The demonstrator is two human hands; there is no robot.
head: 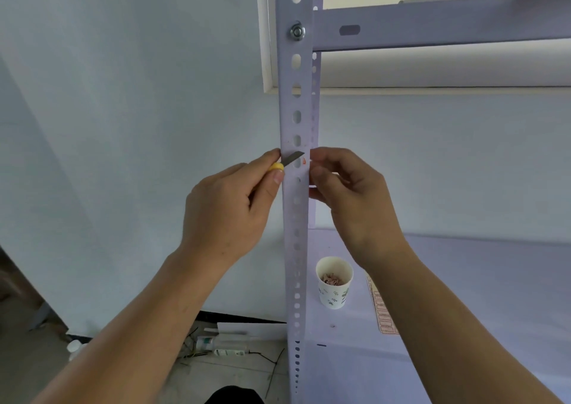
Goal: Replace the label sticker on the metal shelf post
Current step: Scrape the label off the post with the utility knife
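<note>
Nearest, the left hand (228, 209) has its grip closed round a yellow-handled blade (293, 158), tip on the metal shelf post (296, 224) beside an orange sticker remnant (304, 161). The right hand (350, 193) curls at the post's edge; whether its grip holds anything cannot be told. Old-label removal seems to be the step in hand, and next that scrap needs lifting cleanly.

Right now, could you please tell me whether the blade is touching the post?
Cannot tell. The head view shows the blade crossing the face of the post, its tip near the orange scrap, but head-on any gap is hidden.

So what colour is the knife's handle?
Yellow; the head view shows the knife handle in the left hand.
</note>
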